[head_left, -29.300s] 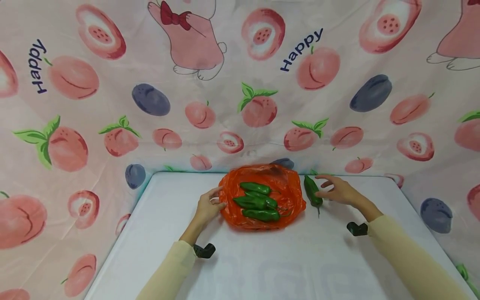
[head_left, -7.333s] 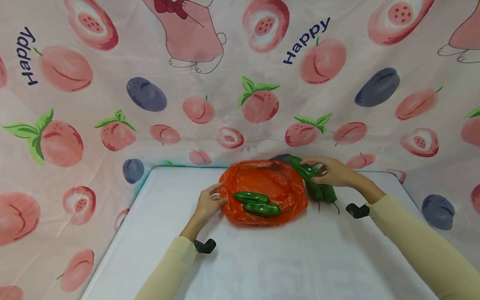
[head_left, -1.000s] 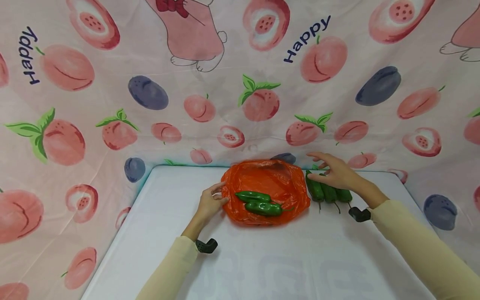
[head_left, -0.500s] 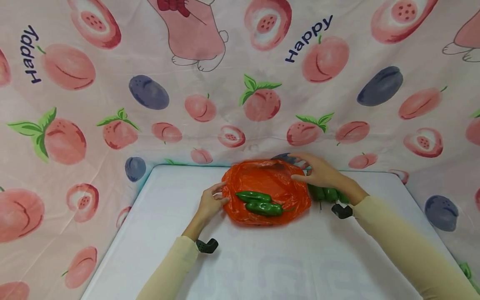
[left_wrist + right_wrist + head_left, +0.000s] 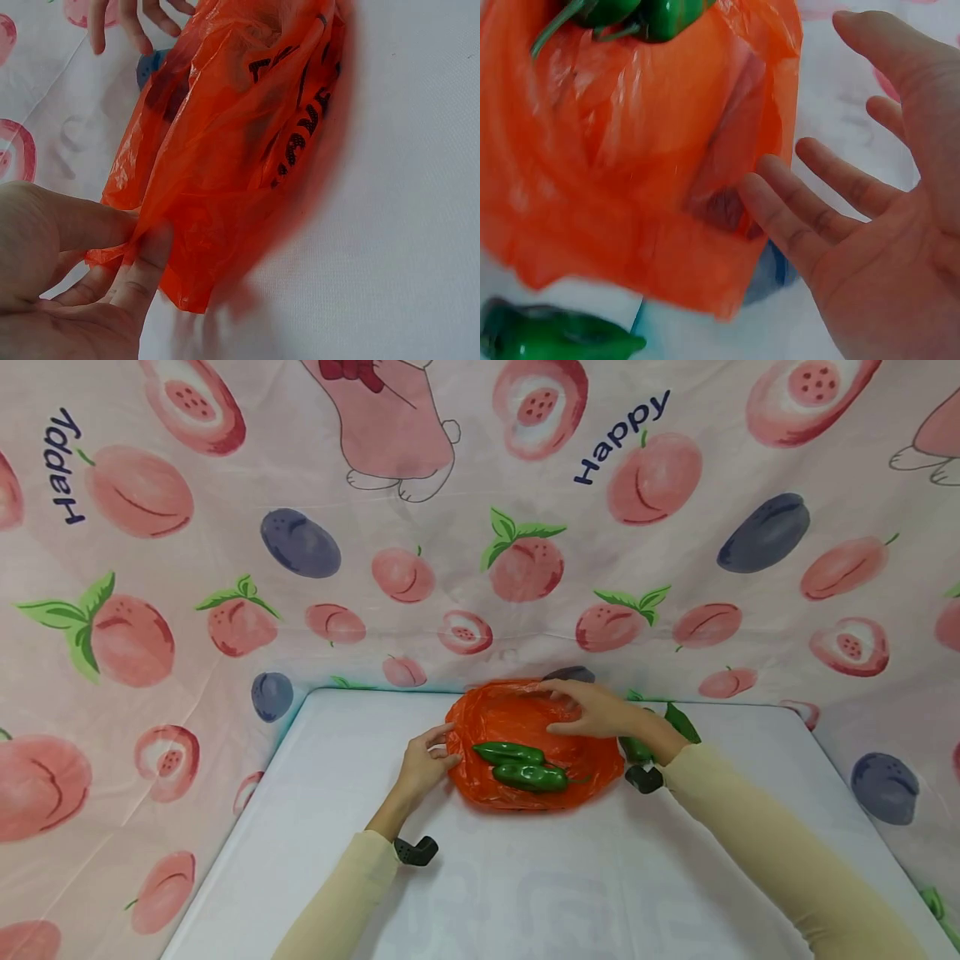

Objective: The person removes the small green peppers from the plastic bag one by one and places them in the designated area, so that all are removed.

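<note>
An orange-red plastic bag (image 5: 463, 714) lies open on the white table with two long green peppers (image 5: 510, 753) inside. My left hand (image 5: 422, 768) pinches the bag's left edge between thumb and fingers, plain in the left wrist view, where the bag (image 5: 217, 172) shows black lettering. Over the bag's right part hovers my right hand (image 5: 596, 710), its fingers spread and holding nothing; the right wrist view shows that hand (image 5: 885, 202) beside the bag's rim. Right of the bag lie more green peppers (image 5: 681, 722), partly hidden by my right forearm.
The white table (image 5: 525, 893) meets a fruit-print cloth (image 5: 450, 543) behind and at both sides. A small black device sits at each wrist, the left device (image 5: 416, 851) and the right device (image 5: 645, 778).
Earlier, peppers moved from the bag to the table on its right, one in my right hand. In the last second my empty right hand swung left over the bag. My left hand stays put.
</note>
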`<state>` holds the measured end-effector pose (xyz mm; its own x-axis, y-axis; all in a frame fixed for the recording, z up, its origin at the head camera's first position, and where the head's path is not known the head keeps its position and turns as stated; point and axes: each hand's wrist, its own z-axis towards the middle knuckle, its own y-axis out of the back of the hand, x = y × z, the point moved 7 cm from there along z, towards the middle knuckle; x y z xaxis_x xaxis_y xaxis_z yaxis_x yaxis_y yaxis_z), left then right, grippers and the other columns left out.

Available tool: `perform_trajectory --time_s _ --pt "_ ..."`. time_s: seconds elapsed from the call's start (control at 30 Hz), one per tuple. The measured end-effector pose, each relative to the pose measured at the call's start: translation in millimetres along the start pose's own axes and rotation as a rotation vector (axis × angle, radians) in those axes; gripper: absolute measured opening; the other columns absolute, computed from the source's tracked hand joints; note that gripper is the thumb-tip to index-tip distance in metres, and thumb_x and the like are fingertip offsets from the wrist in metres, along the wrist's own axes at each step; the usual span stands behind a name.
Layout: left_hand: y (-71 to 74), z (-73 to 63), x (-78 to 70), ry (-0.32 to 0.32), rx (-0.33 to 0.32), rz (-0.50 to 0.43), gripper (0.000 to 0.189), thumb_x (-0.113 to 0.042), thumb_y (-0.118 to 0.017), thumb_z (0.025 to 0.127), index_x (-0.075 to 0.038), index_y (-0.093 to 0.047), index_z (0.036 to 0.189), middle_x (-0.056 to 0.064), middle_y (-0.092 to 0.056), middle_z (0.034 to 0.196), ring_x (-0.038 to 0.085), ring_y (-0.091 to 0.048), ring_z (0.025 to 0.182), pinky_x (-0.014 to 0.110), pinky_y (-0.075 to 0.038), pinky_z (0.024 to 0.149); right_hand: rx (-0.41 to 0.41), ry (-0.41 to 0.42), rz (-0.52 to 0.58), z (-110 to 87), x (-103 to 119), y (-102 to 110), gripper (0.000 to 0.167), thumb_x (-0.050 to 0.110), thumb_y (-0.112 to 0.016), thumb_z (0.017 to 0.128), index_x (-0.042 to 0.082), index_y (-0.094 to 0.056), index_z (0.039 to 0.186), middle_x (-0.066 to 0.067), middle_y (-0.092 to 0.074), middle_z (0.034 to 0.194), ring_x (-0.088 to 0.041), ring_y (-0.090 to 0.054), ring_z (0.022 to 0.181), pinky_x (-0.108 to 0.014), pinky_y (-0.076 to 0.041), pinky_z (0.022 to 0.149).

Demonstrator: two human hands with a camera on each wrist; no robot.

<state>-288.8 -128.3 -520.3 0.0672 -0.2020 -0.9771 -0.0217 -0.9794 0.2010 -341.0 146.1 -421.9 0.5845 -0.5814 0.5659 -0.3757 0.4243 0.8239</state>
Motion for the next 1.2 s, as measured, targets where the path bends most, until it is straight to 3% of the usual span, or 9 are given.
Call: perform_trajectory --time_s 0.13,0.3,0.5,0.6,0.83,1.2 --pt "-0.9 -6.1 -12.1 0.004 0.014 0.003 0.061 0.011 -0.069 0.091 0.0 -0.052 0.148 0.027 -0.056 0.13 0.032 -0.068 0.101 0.052 -0.057 0.091 0.05 0.022 0.031 10.2 6.2 -10.4 0.071 0.026 -0.08 0.092 0.016 -0.047 0.153 -0.013 -0.059 0.137 -0.031 -0.057 0.122 -0.055 -0.051 0.099" --pt "-1.4 -19.1 -33.6 -0.002 0.03 0.01 0.058 0.012 -0.068 0.092 0.004 -0.052 0.147 0.03 -0.055 0.129 0.037 -0.067 0.104 0.053 -0.056 0.093 0.099 0.042 0.045 21.3 5.7 -22.8 0.068 0.025 -0.078 0.093 0.016 -0.047 0.153 -0.01 -0.058 0.137 -0.033 -0.055 0.124 -0.054 -0.051 0.099" --pt "-2.4 -24.3 -40.7 0.0 0.037 -0.005 0.058 0.012 -0.067 0.092 0.004 -0.051 0.147 0.03 -0.055 0.129 0.035 -0.067 0.103 0.055 -0.054 0.095 0.173 0.024 0.064 31.8 3.3 -36.3 0.063 0.025 -0.075 0.096 0.015 -0.048 0.152 -0.015 -0.055 0.143 -0.039 -0.056 0.125 -0.052 -0.052 0.099" --pt "-2.4 -22.7 -39.3 0.001 0.04 0.0 0.059 0.012 -0.068 0.092 0.003 -0.051 0.147 0.029 -0.055 0.13 0.032 -0.067 0.1 0.055 -0.055 0.094 0.216 -0.001 0.063 35.9 2.3 -42.6 0.06 0.021 -0.074 0.097 0.018 -0.049 0.151 -0.017 -0.055 0.144 -0.039 -0.057 0.124 -0.049 -0.052 0.099" --pt "-3.1 2.4 0.8 -0.003 0.004 -0.005 0.06 0.008 -0.072 0.091 -0.007 -0.056 0.147 0.021 -0.058 0.128 0.023 -0.069 0.098 0.032 -0.06 0.082 0.288 -0.053 0.051 44.7 -5.3 -60.4 0.058 0.015 -0.072 0.098 0.019 -0.05 0.152 -0.013 -0.058 0.141 -0.034 -0.057 0.125 -0.048 -0.052 0.101" --pt "-1.6 2.7 2.7 0.008 -0.011 0.01 0.059 0.008 -0.072 0.091 -0.01 -0.059 0.145 0.017 -0.058 0.124 0.018 -0.069 0.093 0.03 -0.059 0.079 0.354 -0.091 0.08 48.0 -3.8 -76.4 0.056 0.008 -0.072 0.096 0.02 -0.054 0.147 -0.007 -0.059 0.14 -0.03 -0.055 0.127 -0.046 -0.052 0.101"
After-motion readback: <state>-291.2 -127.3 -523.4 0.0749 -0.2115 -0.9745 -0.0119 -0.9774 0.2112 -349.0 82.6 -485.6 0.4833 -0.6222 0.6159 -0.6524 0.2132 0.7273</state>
